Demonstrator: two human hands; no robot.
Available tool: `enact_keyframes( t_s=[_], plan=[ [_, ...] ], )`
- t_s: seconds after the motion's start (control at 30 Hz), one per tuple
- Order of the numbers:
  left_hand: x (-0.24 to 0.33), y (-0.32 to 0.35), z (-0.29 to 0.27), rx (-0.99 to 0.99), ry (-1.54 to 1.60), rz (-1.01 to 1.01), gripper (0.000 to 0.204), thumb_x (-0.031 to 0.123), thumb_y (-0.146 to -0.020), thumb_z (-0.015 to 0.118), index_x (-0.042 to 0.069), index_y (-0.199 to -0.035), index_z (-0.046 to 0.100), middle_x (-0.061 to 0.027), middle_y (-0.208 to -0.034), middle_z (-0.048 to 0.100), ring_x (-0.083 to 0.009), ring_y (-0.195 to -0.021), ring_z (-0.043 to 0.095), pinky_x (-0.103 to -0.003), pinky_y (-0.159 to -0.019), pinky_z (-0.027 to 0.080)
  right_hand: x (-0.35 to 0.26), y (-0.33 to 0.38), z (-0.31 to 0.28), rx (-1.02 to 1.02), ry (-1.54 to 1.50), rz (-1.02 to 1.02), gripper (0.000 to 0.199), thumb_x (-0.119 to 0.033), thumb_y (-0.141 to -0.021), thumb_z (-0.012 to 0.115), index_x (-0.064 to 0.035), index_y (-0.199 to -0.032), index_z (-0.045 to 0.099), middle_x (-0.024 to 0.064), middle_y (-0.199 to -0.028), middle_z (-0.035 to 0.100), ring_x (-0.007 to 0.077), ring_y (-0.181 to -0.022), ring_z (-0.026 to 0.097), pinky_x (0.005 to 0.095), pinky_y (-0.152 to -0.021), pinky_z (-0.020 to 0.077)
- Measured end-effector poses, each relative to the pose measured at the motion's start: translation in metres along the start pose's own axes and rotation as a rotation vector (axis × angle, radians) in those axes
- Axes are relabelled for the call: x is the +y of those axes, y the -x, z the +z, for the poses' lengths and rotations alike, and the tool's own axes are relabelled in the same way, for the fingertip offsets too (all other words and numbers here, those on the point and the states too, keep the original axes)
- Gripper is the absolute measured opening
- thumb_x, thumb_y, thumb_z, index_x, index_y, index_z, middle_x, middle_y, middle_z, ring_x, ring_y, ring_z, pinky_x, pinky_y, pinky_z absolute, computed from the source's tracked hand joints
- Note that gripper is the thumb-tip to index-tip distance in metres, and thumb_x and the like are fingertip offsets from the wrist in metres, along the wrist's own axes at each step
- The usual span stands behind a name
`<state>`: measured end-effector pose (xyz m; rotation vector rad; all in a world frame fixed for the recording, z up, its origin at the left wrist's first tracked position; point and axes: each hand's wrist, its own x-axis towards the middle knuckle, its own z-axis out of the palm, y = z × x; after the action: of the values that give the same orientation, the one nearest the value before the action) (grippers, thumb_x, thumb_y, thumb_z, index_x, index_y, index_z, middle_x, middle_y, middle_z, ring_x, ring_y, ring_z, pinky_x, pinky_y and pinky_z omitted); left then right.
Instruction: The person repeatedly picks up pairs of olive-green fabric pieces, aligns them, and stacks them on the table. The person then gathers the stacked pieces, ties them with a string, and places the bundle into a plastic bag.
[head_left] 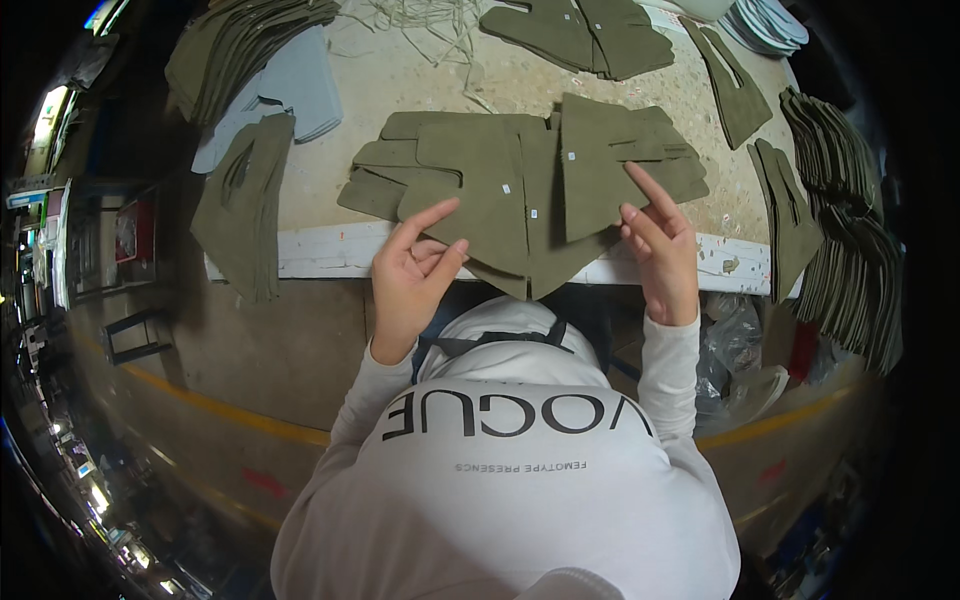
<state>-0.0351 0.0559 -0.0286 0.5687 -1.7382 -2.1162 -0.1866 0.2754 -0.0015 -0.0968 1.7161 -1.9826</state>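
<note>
A stack of olive-green cut fabric panels (480,165) lies at the front edge of the table, with small white labels on some pieces. My left hand (412,280) is at the stack's lower left; its index finger and thumb are spread at the fabric, the other fingers curled. On the stack's right part, a labelled fabric panel (592,180) sits at a slant over the others. Beside its right edge is my right hand (662,240), index finger stretched out and thumb apart from it, both at the cloth. Neither hand shows a clear pinch.
More olive panels (600,45) lie at the back, near a tangle of thin strips (430,35). Olive piles (235,60) and light-blue pieces (300,90) stand at the left. Slotted panels (725,90) and thick hanging stacks (850,250) line the right side.
</note>
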Motion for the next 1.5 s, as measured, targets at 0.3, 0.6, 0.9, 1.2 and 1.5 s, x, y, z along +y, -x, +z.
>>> enact_keyframes(
  t_s=[0.3, 0.6, 0.9, 1.2, 1.5],
  plan=[
    [0.003, 0.009, -0.008, -0.045, -0.055, -0.068, 0.043, -0.012, -0.085, 0.064, -0.007, -0.128, 0.056, -0.0067, -0.105, 0.06, -0.0073, -0.08, 0.063, -0.02, -0.075, 0.053, 0.026, 0.033, 0.012, -0.03, 0.211, -0.118, 0.053, 0.005, -0.085, 0.067, -0.0005, -0.136, 0.055, -0.0046, -0.091, 0.048, 0.0011, -0.075, 0.048, 0.0162, -0.074, 0.0413],
    [0.011, 0.007, 0.003, -0.052, -0.358, 0.091, 0.042, -0.006, -0.084, 0.068, 0.002, -0.125, 0.062, -0.009, -0.095, 0.065, -0.0066, -0.068, 0.063, -0.02, -0.061, 0.053, 0.032, 0.037, 0.02, 0.015, 0.319, -0.265, 0.05, 0.008, -0.082, 0.067, -0.0009, -0.131, 0.06, 0.0019, -0.088, 0.05, 0.0045, -0.072, 0.057, 0.0189, -0.064, 0.0472],
    [0.054, -0.004, -0.009, -0.239, -0.47, -0.215, 0.031, 0.009, -0.091, 0.066, 0.002, -0.121, 0.065, -0.0006, -0.063, 0.061, -0.0025, -0.051, 0.054, -0.018, -0.047, 0.042, 0.006, 0.043, 0.013, -0.21, 1.061, -0.616, 0.039, -0.014, -0.075, 0.077, -0.0076, -0.113, 0.068, 0.0064, -0.083, 0.054, 0.0216, -0.071, 0.056, 0.0308, -0.062, 0.0474],
    [0.04, -0.038, 0.042, -0.308, -0.124, -0.22, 0.039, 0.019, -0.1, 0.054, 0.004, -0.136, 0.051, -0.0119, -0.102, 0.066, -0.0107, -0.08, 0.068, -0.022, -0.068, 0.053, 0.009, 0.033, 0.018, -0.012, 0.695, -0.626, 0.036, 0.005, -0.077, 0.068, -0.0078, -0.11, 0.073, 0.0076, -0.084, 0.057, 0.0166, -0.065, 0.057, 0.0267, -0.057, 0.046],
    [0.049, -0.047, 0.039, -0.45, -0.532, 0.224, 0.058, 0.001, -0.083, 0.063, 0.02, -0.138, 0.057, -0.018, -0.137, 0.053, -0.0022, -0.06, 0.032, -0.017, -0.057, 0.039, 0.007, 0.045, 0.027, -0.086, 0.646, -0.68, 0.025, -0.002, -0.077, 0.073, -0.0039, -0.102, 0.074, 0.0072, -0.085, 0.058, 0.0157, -0.067, 0.058, 0.0257, -0.059, 0.047]
  ],
)
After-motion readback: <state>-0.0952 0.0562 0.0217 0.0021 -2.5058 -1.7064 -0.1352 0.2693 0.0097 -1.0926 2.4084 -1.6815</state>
